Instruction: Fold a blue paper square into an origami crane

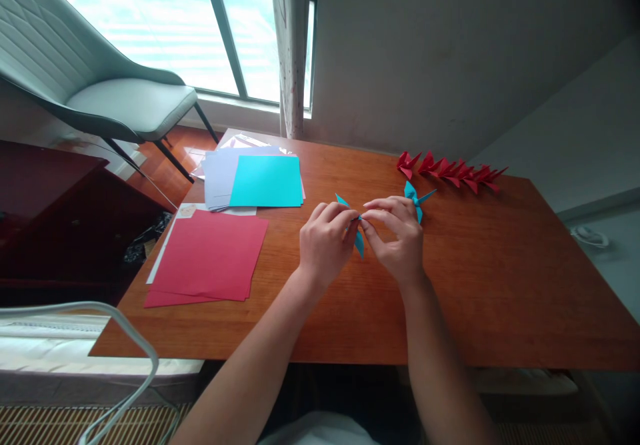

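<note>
Between my two hands, above the wooden table [480, 285], is a blue paper crane [359, 244] with one wing showing below my fingers and another above. The fingers of my left hand [327, 238] are closed on it from the left, hiding part of its body. My right hand [400, 238] pinches a small tip of the same crane between thumb and forefinger, its other fingers loosely bent. Just beyond my right hand stands a second blue paper crane [413, 195], partly covered by that hand. Farther back lies a row of several red paper cranes [455, 170].
On the left lie red paper sheets [210, 255] over a white sheet. Behind them sit a blue sheet [267, 182] and pale lilac sheets [217, 178]. A chair [133, 105] stands by the window, and a white cable [135, 338] loops near the table's front left corner.
</note>
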The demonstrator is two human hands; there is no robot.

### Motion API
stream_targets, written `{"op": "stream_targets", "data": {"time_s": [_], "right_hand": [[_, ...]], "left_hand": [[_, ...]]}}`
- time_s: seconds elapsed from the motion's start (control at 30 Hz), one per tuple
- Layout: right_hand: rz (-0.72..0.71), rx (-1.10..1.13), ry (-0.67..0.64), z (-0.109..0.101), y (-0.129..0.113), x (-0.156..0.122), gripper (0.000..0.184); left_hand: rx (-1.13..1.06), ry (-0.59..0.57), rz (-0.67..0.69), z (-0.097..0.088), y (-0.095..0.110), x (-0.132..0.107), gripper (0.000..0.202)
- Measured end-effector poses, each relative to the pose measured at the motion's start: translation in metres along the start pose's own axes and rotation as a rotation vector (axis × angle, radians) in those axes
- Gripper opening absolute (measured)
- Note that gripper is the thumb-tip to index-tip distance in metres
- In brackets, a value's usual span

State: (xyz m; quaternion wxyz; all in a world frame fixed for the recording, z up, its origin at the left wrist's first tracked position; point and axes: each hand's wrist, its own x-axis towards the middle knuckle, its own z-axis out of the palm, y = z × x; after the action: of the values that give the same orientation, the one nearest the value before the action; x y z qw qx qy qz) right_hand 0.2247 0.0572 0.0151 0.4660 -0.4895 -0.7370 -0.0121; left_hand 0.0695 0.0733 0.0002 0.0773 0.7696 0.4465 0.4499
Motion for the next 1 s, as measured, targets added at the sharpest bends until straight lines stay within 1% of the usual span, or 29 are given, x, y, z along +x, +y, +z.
{"op": "stream_targets", "data": {"time_s": [0.1,0.27,0.37,0.53,0.73,0.87,1.0], "right_hand": [[0.038,0.060,-0.035,-0.003,0.002,0.003,0.007],[0.108,0.183,-0.096,-0.006,0.005,0.007,0.005],[0.121,0.217,-0.113,-0.007,0.007,0.008,0.004],[0.112,0.227,-0.114,-0.008,0.010,0.006,0.005],[0.157,0.217,-0.118,-0.009,0.011,0.004,0.006],[0.165,0.230,-0.125,-0.010,0.010,0.005,0.006],[0.166,0.220,-0.122,-0.009,0.009,0.004,0.006]], "left_hand": [[-0.140,-0.013,-0.043,0.001,-0.001,0.002,0.012],[-0.403,-0.029,-0.179,0.005,-0.004,0.003,0.007],[-0.504,-0.049,-0.228,0.006,-0.004,0.004,0.008],[-0.593,-0.080,-0.293,0.007,-0.004,0.005,0.006],[-0.724,-0.167,-0.396,0.006,-0.002,0.005,0.015],[-0.800,-0.182,-0.461,0.005,-0.001,0.005,0.017],[-0.819,-0.189,-0.473,0.005,0.000,0.006,0.016]]}}
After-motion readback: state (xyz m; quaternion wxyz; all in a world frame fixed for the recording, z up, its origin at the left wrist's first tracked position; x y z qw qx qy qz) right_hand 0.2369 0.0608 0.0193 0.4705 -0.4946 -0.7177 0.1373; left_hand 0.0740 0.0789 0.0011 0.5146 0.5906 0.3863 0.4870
